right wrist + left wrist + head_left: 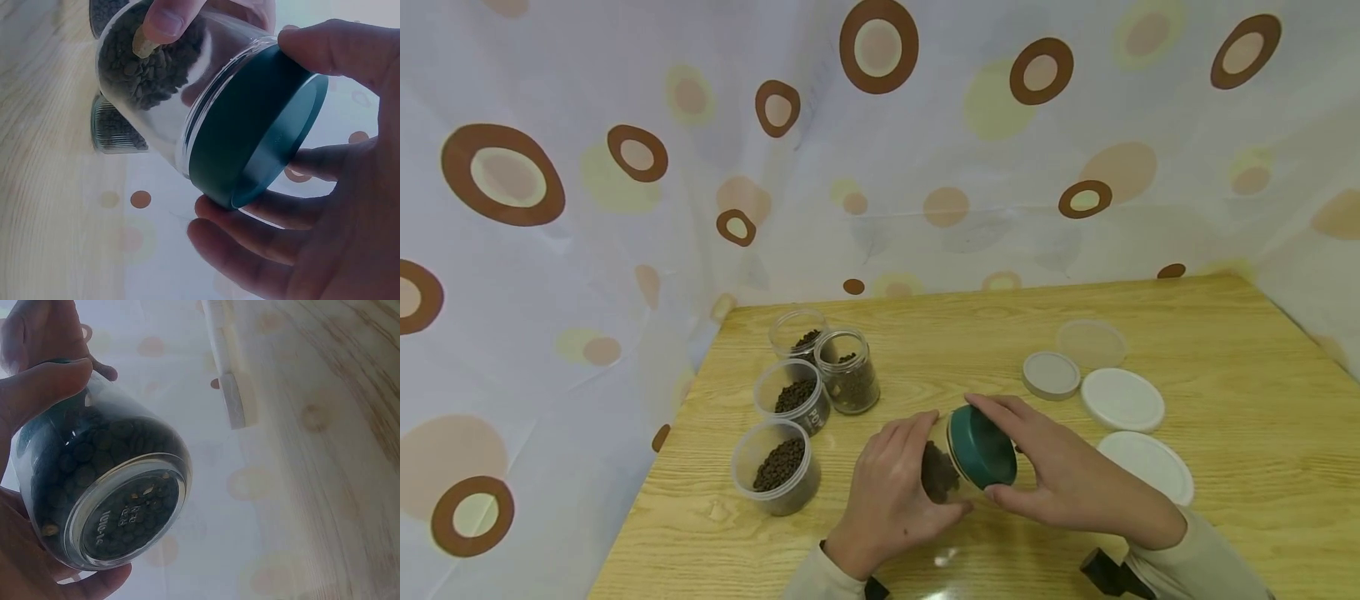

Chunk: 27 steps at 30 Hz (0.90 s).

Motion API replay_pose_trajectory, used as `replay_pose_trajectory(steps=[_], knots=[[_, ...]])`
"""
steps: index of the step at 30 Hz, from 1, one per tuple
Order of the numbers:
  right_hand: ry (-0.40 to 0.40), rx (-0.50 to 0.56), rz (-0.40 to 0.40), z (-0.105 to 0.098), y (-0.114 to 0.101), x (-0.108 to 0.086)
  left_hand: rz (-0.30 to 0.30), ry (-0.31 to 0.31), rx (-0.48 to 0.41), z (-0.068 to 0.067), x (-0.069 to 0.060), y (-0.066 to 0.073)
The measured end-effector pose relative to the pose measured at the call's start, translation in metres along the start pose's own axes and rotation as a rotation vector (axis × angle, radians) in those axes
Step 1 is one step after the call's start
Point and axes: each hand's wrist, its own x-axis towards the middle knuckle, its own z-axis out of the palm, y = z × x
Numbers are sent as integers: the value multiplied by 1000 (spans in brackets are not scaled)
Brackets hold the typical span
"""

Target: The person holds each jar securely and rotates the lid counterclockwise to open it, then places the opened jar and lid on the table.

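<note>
Tilted above the table, a clear glass jar (938, 473) part-filled with dark brown pellets is gripped by my left hand (887, 492). Its bottom, with raised lettering (128, 515), faces the left wrist camera. A dark green lid (983, 447) covers the jar's mouth, and my right hand (1075, 479) holds it by the rim with thumb and fingers. In the right wrist view the lid (240, 119) lies against the glass rim; whether it is screwed tight, I cannot tell. One pale piece (144, 45) shows among the pellets.
On the left stand several tubs with dark pellets, the front tub (775, 492) nearest, plus a lidless clear jar (853, 387). Flat lids lie on the right: a greyish lid (1051, 375), a translucent lid (1093, 340) and white lids (1122, 400). Patterned sheeting (925, 167) hangs behind the wooden table (955, 317).
</note>
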Motion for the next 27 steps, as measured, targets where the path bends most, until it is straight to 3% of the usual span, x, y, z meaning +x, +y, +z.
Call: replay_pose_trajectory(steps=[8, 13, 19, 24, 27], knots=[[22, 33, 69, 1, -4, -1, -9, 11, 6, -2, 1, -2], [49, 86, 238, -3, -10, 3, -21, 17, 13, -4, 1, -3], [-54, 103, 414, -6, -17, 9, -17, 26, 22, -3, 0, -3], [-85, 89, 439, -5, -18, 12, -11, 26, 24, -1, -2, -3], [-84, 90, 372, -5, -17, 10, -11, 27, 25, -2, -2, -3]])
